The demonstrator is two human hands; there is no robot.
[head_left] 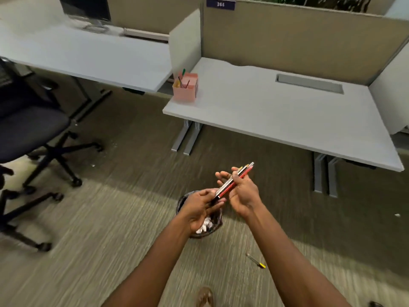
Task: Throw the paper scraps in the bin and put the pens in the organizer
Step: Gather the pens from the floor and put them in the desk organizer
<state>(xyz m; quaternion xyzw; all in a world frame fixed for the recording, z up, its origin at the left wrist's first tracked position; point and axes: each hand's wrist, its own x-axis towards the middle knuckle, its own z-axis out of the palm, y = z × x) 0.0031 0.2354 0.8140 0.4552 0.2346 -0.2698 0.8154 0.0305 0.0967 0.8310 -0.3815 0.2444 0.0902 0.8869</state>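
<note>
My right hand (242,192) grips a bundle of pens (238,177), red and white ones among them, held slanted above the floor. My left hand (200,206) touches the lower tips of that bundle with its fingers. Directly below my hands stands a dark mesh bin (215,224) on the carpet, with crumpled white paper scraps (204,226) inside. A pink organizer (186,87) sits at the near left corner of the grey desk (265,107) and holds a few pens. One more pen with a yellow end (255,260) lies on the carpet to the right of the bin.
A dark office chair (28,134) stands at the left, with another chair base in front of it. A second desk (77,54) with a monitor (86,7) is at the back left. Small white bits lie on the carpet (397,215). My shoe (204,296) shows at the bottom.
</note>
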